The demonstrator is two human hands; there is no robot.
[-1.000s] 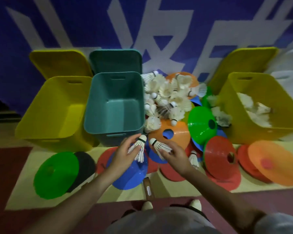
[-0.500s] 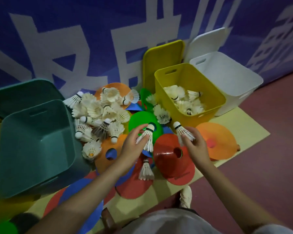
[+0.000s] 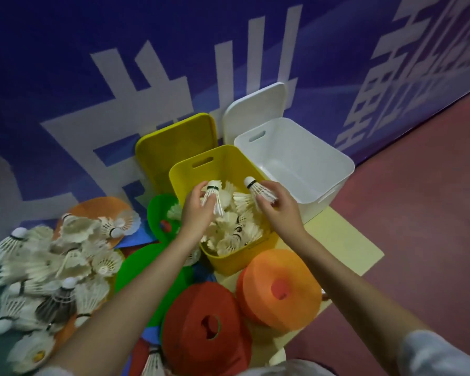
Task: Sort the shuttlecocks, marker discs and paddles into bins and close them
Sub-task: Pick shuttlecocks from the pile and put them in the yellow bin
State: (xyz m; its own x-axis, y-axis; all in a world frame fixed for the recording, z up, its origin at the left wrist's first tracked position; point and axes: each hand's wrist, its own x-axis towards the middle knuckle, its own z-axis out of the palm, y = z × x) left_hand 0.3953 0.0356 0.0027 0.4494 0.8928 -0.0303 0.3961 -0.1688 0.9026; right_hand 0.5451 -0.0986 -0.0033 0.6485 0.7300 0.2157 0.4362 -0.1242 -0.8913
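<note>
Both my hands hover over the open yellow bin (image 3: 240, 257), which holds several white shuttlecocks. My left hand (image 3: 196, 213) grips one shuttlecock (image 3: 213, 198) cork-up above the bin's left side. My right hand (image 3: 276, 208) pinches another shuttlecock (image 3: 258, 188) above the bin's right side. A heap of loose shuttlecocks (image 3: 52, 267) lies at the left on marker discs. A red disc (image 3: 201, 329), an orange disc (image 3: 280, 291) and a green disc (image 3: 144, 270) lie in front of the bin.
An empty white bin (image 3: 296, 164) stands right of the yellow one, both lids propped against the blue wall banner (image 3: 147, 63). A pale yellow mat (image 3: 345, 245) lies under the bins. Red floor (image 3: 418, 213) spreads to the right.
Both hands carried their shuttlecocks from the disc pile up and right to above the yellow bin. The view swung right, so the teal bin left the frame.
</note>
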